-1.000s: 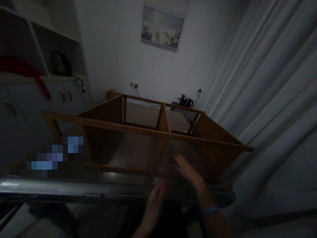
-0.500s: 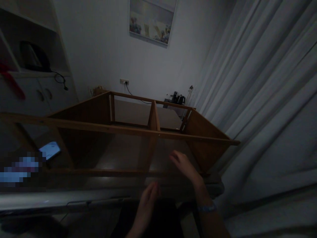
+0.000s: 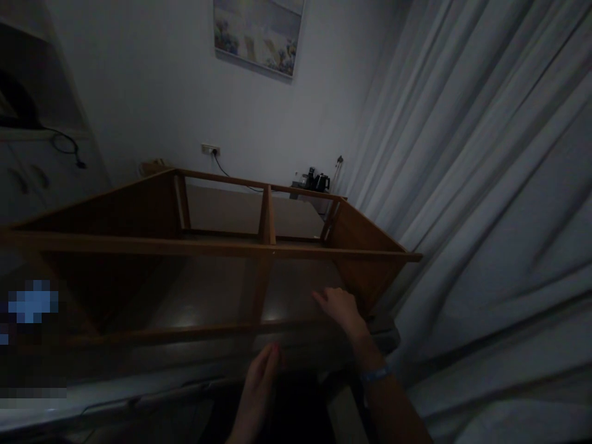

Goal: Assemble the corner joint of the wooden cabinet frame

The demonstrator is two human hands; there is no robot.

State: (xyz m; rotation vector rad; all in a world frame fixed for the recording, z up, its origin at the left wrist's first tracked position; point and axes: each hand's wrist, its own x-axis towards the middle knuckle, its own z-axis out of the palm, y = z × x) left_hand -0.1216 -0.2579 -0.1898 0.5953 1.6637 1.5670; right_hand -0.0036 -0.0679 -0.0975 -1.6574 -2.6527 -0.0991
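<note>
A wooden frame (image 3: 222,248) with solid end panels and a middle divider rests on its side across a dark tabletop (image 3: 222,351). My right hand (image 3: 340,306) hangs in front of its lower right part, fingers curled inward. Closer to me, at the table's near edge, my left hand (image 3: 258,382) has its fingers folded together, thumb side up. The scene is dim, and whatever either hand might hold is hidden or too small to name. Neither hand visibly grips the frame.
Long curtains (image 3: 499,203) hang at the right. Behind the frame, a coffee maker (image 3: 321,181) stands by the wall, below a picture (image 3: 256,37) and a socket (image 3: 210,150). A white cabinet (image 3: 41,179) stands at left. A patch at lower left is pixelated.
The view has swung a little to the right, so everything shifts leftward, and the lit phone at left is no longer visible. My right hand's fingers have curled in more.
</note>
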